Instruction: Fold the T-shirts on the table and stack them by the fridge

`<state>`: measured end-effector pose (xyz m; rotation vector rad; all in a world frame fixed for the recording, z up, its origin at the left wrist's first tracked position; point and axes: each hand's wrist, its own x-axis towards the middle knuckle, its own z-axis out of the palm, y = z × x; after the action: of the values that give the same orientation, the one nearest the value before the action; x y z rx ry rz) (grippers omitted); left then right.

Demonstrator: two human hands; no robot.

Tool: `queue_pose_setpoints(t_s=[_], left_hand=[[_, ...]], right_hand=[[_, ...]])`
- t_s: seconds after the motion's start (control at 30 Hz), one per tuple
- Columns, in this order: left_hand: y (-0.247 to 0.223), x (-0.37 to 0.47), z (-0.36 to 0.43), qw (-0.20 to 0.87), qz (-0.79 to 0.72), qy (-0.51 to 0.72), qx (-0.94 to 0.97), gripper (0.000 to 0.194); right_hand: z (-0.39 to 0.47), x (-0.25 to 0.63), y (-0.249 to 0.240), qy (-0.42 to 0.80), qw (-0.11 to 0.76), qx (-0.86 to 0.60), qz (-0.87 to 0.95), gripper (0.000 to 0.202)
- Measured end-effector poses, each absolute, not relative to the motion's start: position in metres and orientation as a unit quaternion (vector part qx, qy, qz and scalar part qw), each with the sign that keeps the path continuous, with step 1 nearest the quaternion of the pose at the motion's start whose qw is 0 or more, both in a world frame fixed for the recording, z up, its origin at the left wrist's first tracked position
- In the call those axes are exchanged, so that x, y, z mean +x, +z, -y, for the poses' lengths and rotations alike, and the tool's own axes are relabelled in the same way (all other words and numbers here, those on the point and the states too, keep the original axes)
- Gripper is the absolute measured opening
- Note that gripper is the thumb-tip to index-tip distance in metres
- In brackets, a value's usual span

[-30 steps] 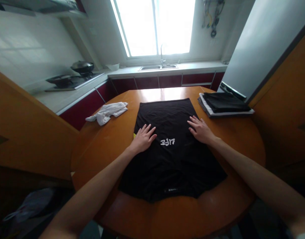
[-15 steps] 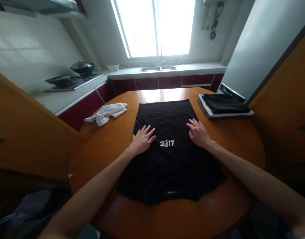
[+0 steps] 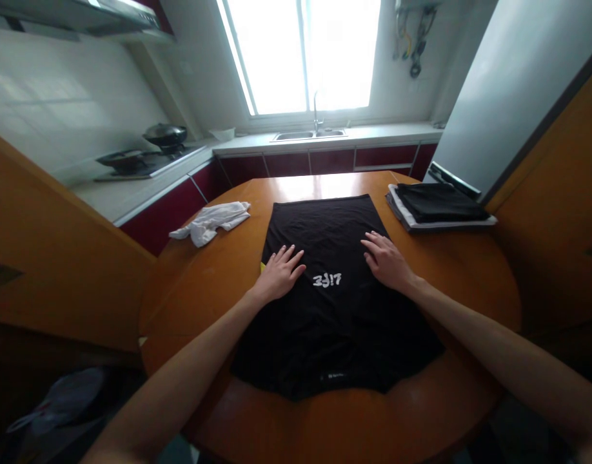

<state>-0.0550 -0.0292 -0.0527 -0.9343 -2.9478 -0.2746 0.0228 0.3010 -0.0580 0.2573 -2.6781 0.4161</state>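
A black T-shirt point(image 3: 327, 328) lies spread on the wooden table, with its neck label close to me and white lettering upside down across it. My left hand point(image 3: 279, 273) rests flat on the shirt's left side, fingers spread. On the opposite side, my right hand point(image 3: 385, 260) lies on the fabric with its fingers apart. Neither hand grips anything. A small yellow patch point(image 3: 263, 267) peeks out at the shirt's left edge beside my left hand.
A crumpled white cloth point(image 3: 211, 222) lies at the left of the round table point(image 3: 189, 309). A stack of folded black, white and grey clothes point(image 3: 441, 203) is at the right. Beyond are a sink point(image 3: 309, 135), a stove with pans point(image 3: 165, 135) and a fridge point(image 3: 513, 84).
The whole view has shifted slightly, with things appearing a little further right. Both hands stay at about the same places on the T-shirt.
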Motion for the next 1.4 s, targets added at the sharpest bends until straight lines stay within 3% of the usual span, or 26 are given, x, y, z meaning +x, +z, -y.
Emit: queue_pose_setpoints(t_s=[0.17,0.37,0.6,0.8,1.4], left_hand=[[-0.050,-0.052,0.028,0.021,0.950,-0.082,-0.299,0.062],[-0.042,-0.040,0.021,0.076,0.938,-0.060,-0.334,0.059],[-0.043,-0.033,0.016,-0.024,0.927,-0.097,-0.360,0.064],[-0.042,-0.032,0.018,-0.033,0.924,-0.085,-0.372,0.066],[-0.047,-0.034,0.019,-0.021,0.923,-0.073,-0.376,0.064]], right_hand=[[-0.294,0.026,-0.066,0.143,0.137,0.110,0.974,0.055],[-0.292,0.029,-0.059,0.142,0.170,0.128,0.967,0.057],[-0.291,0.030,-0.057,0.140,0.145,0.151,0.968,0.057],[-0.290,0.031,-0.055,0.138,0.116,0.191,0.965,0.060],[-0.294,0.028,-0.056,0.188,0.144,0.198,0.951,0.057]])
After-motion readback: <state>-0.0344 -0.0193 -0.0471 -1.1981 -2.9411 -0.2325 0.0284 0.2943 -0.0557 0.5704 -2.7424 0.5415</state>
